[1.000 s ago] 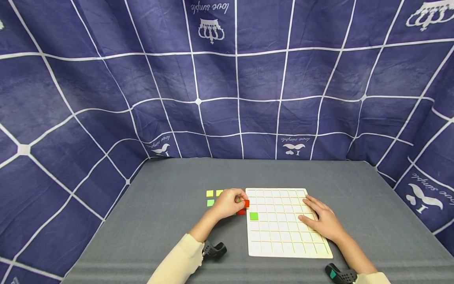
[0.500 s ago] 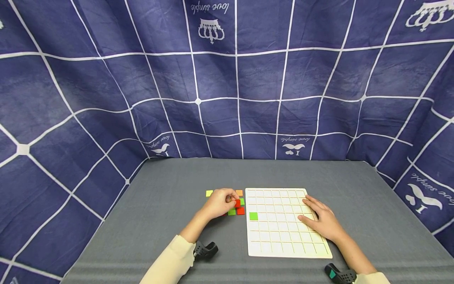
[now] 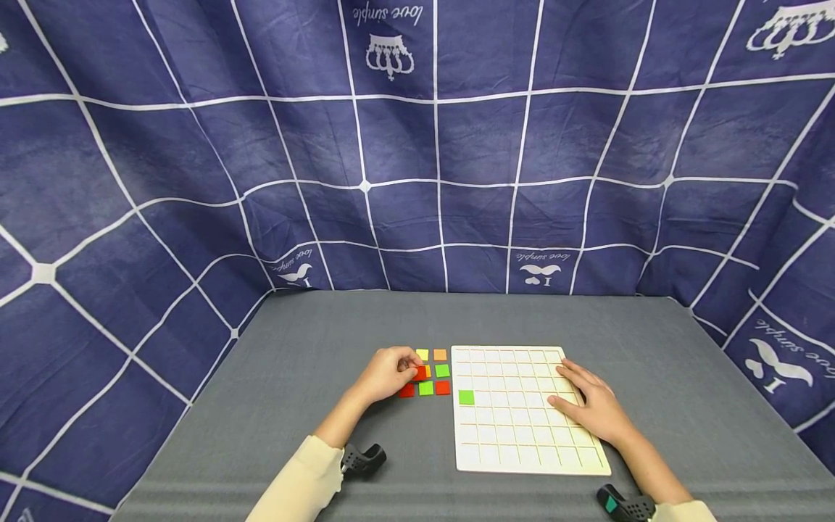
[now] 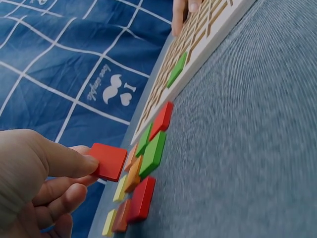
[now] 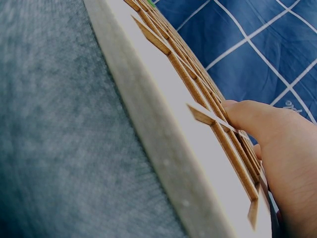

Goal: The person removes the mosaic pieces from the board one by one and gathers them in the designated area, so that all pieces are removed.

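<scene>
A red square tile [image 4: 110, 161] is pinched between the thumb and fingers of my left hand [image 3: 386, 373], raised over several small coloured tiles on the table. Around it lie a red tile [image 3: 442, 388], a light green tile [image 3: 425, 388], a darker green tile [image 3: 442, 370], an orange tile [image 3: 440, 354] and a yellow tile [image 3: 422, 354]. Some tiles are hidden behind my left hand in the head view. My right hand [image 3: 596, 409] rests with spread fingers on the right edge of a pale gridded board [image 3: 509, 417]. One green tile [image 3: 466, 397] sits in a left-column cell of that board.
Everything stands on a grey cloth-covered table [image 3: 313, 341]. A dark blue curtain [image 3: 483, 217] with white lines hangs behind and at both sides. Black bands [image 3: 365, 460] are worn on both wrists.
My left hand has moved left with the red tile, away from the board's left edge, uncovering more tiles on its right. My right hand and the board stay put.
</scene>
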The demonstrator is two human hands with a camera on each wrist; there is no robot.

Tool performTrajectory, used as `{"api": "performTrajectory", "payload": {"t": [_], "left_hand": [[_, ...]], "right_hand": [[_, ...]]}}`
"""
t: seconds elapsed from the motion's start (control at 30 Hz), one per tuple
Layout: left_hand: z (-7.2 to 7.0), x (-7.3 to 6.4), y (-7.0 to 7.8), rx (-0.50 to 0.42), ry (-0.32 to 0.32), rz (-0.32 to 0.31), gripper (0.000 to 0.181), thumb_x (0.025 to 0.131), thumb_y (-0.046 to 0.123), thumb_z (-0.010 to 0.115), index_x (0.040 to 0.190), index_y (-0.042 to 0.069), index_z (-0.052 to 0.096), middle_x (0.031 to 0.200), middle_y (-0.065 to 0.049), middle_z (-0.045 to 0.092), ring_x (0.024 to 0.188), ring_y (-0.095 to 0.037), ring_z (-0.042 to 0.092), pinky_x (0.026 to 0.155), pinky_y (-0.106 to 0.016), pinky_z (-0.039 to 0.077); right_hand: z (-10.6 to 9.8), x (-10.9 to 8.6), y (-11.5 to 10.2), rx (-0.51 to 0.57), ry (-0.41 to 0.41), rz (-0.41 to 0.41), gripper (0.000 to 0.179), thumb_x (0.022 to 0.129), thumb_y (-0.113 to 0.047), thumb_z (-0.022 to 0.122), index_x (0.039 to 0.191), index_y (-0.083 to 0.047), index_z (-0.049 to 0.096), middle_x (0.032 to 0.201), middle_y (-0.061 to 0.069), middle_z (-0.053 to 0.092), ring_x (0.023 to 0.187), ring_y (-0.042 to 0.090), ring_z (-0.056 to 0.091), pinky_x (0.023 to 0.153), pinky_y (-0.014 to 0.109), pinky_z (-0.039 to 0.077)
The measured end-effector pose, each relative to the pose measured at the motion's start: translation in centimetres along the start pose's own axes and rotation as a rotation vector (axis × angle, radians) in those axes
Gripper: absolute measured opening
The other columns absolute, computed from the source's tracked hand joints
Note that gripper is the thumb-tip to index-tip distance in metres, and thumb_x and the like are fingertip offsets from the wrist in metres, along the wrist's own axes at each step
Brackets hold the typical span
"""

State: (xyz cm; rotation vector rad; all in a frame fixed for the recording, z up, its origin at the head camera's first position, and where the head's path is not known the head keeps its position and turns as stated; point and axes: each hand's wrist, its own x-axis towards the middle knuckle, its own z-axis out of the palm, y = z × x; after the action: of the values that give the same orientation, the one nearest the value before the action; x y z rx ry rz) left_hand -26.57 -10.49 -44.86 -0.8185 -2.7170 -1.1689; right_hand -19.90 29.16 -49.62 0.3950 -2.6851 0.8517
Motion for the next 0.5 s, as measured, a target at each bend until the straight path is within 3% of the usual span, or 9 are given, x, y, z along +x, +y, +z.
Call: {"api": "performTrajectory", "payload": {"t": [0.5], "left_hand": [[-1.4, -1.2, -1.1, -0.009, 0.009, -0.036, 0.01, 0.085, -0.001, 0.069, 0.089, 0.008, 0.07, 0.076, 0.006, 0.06, 0.065, -0.009, 0.051, 0.06, -0.025, 0.044]], "right_hand": [[0.0, 0.0, 0.0, -0.002, -0.015, 0.01, 0.066, 0.085, -0.034, 0.074, 0.136, 0.003, 0.053, 0.143, 0.024, 0.044, 0.129, 0.049, 0.038, 0.097, 0.065, 0.027]]}}
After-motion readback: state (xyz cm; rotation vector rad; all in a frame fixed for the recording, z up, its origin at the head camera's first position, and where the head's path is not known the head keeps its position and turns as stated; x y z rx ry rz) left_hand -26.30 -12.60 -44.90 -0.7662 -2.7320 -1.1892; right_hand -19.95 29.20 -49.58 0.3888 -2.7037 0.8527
